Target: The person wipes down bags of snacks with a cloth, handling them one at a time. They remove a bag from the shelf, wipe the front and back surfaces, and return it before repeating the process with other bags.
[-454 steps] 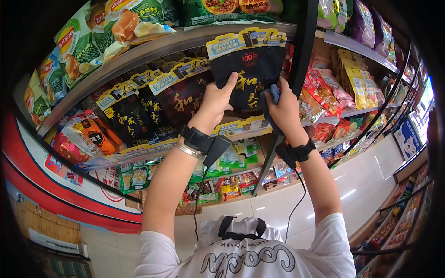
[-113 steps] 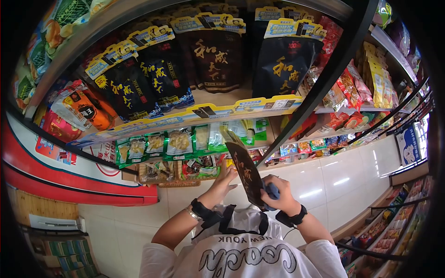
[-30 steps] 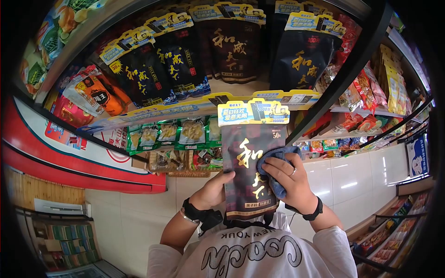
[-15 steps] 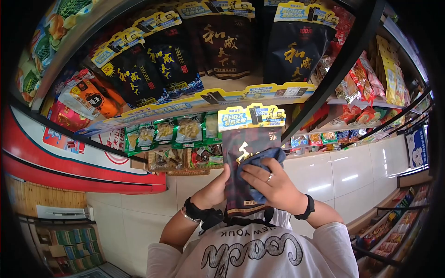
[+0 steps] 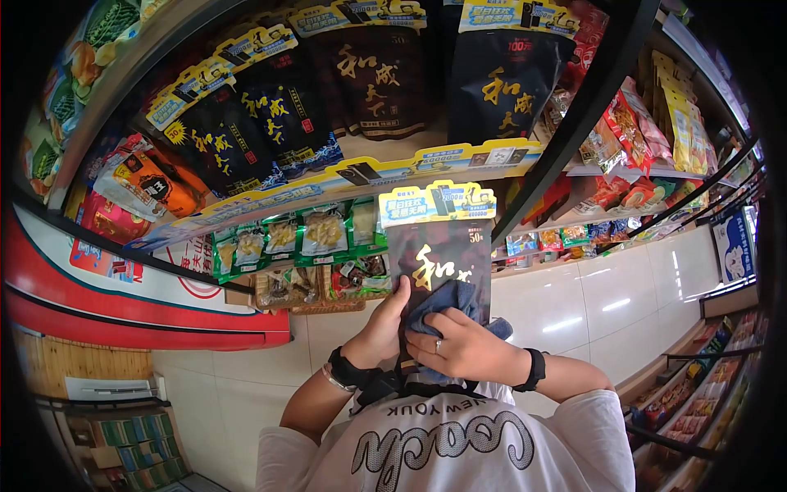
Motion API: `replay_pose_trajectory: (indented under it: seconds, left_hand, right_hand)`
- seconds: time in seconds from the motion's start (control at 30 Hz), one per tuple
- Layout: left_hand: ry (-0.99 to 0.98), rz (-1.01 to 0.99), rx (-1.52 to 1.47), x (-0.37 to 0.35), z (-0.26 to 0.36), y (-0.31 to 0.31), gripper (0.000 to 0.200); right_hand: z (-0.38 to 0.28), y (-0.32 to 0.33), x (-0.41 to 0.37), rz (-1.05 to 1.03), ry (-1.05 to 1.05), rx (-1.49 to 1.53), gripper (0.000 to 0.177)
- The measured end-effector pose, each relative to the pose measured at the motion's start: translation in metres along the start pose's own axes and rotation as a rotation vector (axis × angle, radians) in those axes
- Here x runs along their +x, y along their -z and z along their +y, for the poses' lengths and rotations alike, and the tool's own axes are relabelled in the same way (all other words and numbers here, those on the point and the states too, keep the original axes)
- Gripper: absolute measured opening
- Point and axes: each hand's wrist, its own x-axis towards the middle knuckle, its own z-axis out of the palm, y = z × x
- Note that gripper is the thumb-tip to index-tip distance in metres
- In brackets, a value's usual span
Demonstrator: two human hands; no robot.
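In front of my chest, a dark snack pouch (image 5: 418, 252) with gold lettering and a yellow-and-blue header card (image 5: 438, 202) stands upright. My left hand (image 5: 385, 321) grips the pouch by its left edge, thumb on the front face and the other fingers hidden behind it. Against the lower front of the pouch, my right hand (image 5: 463, 344) presses a bunched blue-grey cloth (image 5: 449, 305), its fingers curled over the fabric. The cloth covers part of the lettering and the pouch's lower part.
A shelf ahead carries several similar dark pouches (image 5: 373, 82) behind a yellow-edged price strip (image 5: 352, 176). Green snack bags (image 5: 325, 228) hang below it. A black shelf post (image 5: 586, 107) slants down at the right. A red-and-white cabinet (image 5: 205, 324) stands at the left.
My right hand and the cloth have slid down and slightly left over the pouch, uncovering more gold lettering. My left hand still holds the edge. The view has shifted a little.
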Motion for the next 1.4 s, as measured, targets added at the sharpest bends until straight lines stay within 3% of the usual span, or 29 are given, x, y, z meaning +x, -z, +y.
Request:
replay_pose_trajectory:
  seconds: [0.1, 0.23, 0.37, 0.47, 0.63, 0.77, 0.97, 1.1, 1.2, 1.3, 1.4]
  left_hand:
    - [-0.059, -0.022, 0.031, -0.001, 0.003, 0.002, 0.055]
    - [-0.181, 0.057, 0.075, -0.011, 0.019, 0.003, 0.054]
    - [-0.408, 0.140, 0.505, -0.021, 0.032, 0.001, 0.047]
    - [-0.500, 0.115, 0.596, -0.023, 0.037, 0.008, 0.045]
    - [-0.702, 0.109, 0.789, -0.029, 0.059, -0.006, 0.037]
    - [-0.827, 0.243, 0.935, -0.030, 0.092, -0.022, 0.031]
    - [-1.055, 0.161, 0.780, -0.015, 0.151, -0.038, 0.026]
    - [-1.128, 0.393, 1.112, -0.023, 0.194, -0.062, 0.022]
    - [-1.138, 0.382, 1.109, -0.019, 0.213, -0.069, 0.021]
    - [-1.228, 0.379, 1.241, 0.008, 0.232, -0.039, 0.020]
    - [-1.142, 0.278, 0.968, 0.027, 0.227, -0.033, 0.021]
  right_hand:
    - [0.005, 0.014, -0.008, 0.020, -0.024, 0.050, 0.036]
    - [0.030, 0.040, -0.019, 0.205, -0.369, 0.059, 0.040]
    - [0.039, 0.040, -0.019, 0.393, -0.559, 0.154, 0.045]
    - [0.041, 0.044, -0.009, 0.437, -0.664, 0.182, 0.046]
    - [0.056, 0.041, 0.001, 0.472, -0.577, 0.338, 0.034]
    - [0.063, 0.056, 0.027, 0.543, -0.571, 0.362, 0.027]
    - [0.084, 0.090, 0.084, 0.744, -0.485, 0.113, 0.024]
    - [0.102, 0.106, 0.115, 0.839, -0.432, 0.002, 0.024]
    - [0.116, 0.111, 0.131, 0.872, -0.398, -0.091, 0.026]
    - [0.128, 0.107, 0.139, 0.901, -0.356, -0.271, 0.028]
    - [0.130, 0.100, 0.142, 0.837, -0.479, -0.375, 0.027]
